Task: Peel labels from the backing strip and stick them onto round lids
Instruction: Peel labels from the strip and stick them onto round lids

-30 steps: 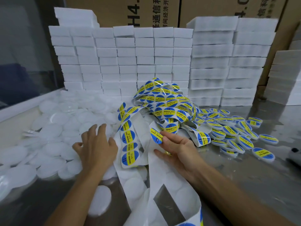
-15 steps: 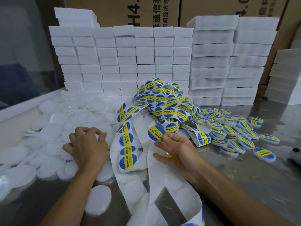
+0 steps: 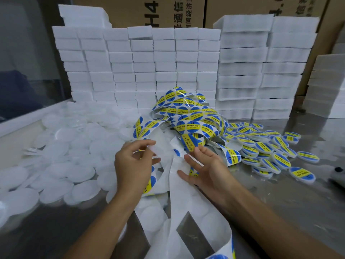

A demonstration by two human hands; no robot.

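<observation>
Our left hand (image 3: pixel 133 165) covers part of the backing strip (image 3: pixel 186 193), whose tail runs off the bottom edge; printing on the cardboard cartons (image 3: pixel 141 12) is cropped at the top.

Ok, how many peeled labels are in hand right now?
1: the label at the right hand's fingertips, just right of the blank lid the left hand pinches. Others may be hidden behind the hands or the backing strip.

Bare lids (image 3: pixel 61 165) are heaped left on the worktop (image 3: pixel 280 212), labelled lids (image 3: pixel 265 148) right, the backing strip (image 3: pixel 186 116) is piled between them, foam blocks (image 3: pixel 141 68) are stacked behind, cartons (image 3: pixel 141 12) behind those.
</observation>
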